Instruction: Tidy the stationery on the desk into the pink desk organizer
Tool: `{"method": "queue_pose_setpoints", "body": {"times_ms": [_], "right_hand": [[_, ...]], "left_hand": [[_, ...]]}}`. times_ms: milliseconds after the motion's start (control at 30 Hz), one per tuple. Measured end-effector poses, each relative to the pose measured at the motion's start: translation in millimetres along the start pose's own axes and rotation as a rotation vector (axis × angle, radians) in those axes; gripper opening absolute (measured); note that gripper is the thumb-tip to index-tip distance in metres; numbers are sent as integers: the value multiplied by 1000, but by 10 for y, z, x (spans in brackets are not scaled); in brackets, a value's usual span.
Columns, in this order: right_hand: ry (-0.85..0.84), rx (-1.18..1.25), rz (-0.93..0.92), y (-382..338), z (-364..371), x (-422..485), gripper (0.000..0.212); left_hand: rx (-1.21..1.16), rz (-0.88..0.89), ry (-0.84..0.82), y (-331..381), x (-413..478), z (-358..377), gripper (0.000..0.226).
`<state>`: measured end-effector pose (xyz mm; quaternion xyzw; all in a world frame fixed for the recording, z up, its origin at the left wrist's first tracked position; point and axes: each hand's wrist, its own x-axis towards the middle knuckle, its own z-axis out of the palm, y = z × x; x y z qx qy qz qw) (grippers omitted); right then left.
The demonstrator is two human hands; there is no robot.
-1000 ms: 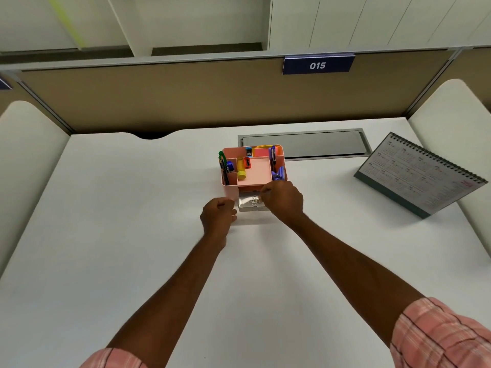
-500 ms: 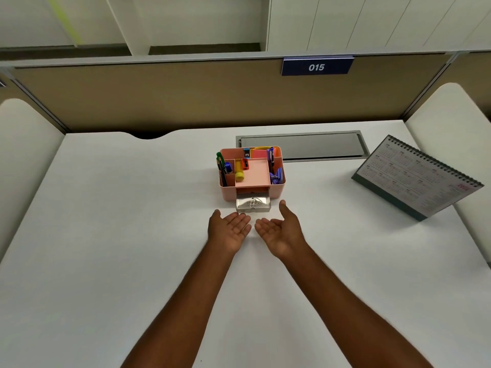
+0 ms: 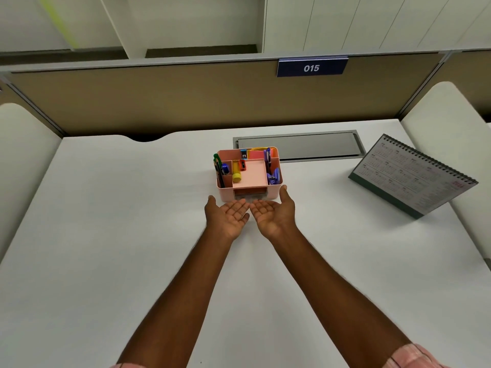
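At mid-desk, fronting the pink desk organizer (image 3: pixel 225 193), you are holding left hand (image 3: pixel 228 216) and right hand (image 3: pixel 273 212) palm-up, fingers straight, empty. Judgement: drawer (image 3: pixel 249 193) probably needing an even fingertip push, both sides together.

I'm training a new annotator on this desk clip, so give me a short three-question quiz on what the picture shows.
1. True or false: the left hand grips a pen.
2. The desk calendar stands to which side of the pink organizer? A) left B) right C) directly in front
3. Fill in: the blue sign on the partition reads ___.
Key: 1 false, its palm is open and empty; 2 B; 3 015.
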<state>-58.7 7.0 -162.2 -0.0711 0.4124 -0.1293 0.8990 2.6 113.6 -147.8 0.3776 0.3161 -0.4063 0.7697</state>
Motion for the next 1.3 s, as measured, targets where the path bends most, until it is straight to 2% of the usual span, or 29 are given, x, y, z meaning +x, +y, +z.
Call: {"method": "queue_pose_setpoints", "body": {"times_ms": [100, 300, 600, 1000, 1100, 1300], "right_hand": [[-31, 5, -26, -26, 49, 39, 69], [2, -6, -21, -69, 131, 81, 73], [-18, -46, -37, -94, 215, 45, 61], [104, -261, -61, -220, 143, -234, 63], [59, -328, -103, -315, 172, -329, 60], [-29, -422, -161, -616, 428, -590, 61]], "left_hand": [[9, 5, -6, 29, 21, 46, 78], [34, 16, -10, 71, 70, 97, 79], [51, 34, -16, 62, 101, 122, 79], [77, 1, -81, -79, -45, 178, 75], [34, 14, -143, -118, -105, 272, 73], [97, 100, -235, -86, -379, 605, 71]]}}
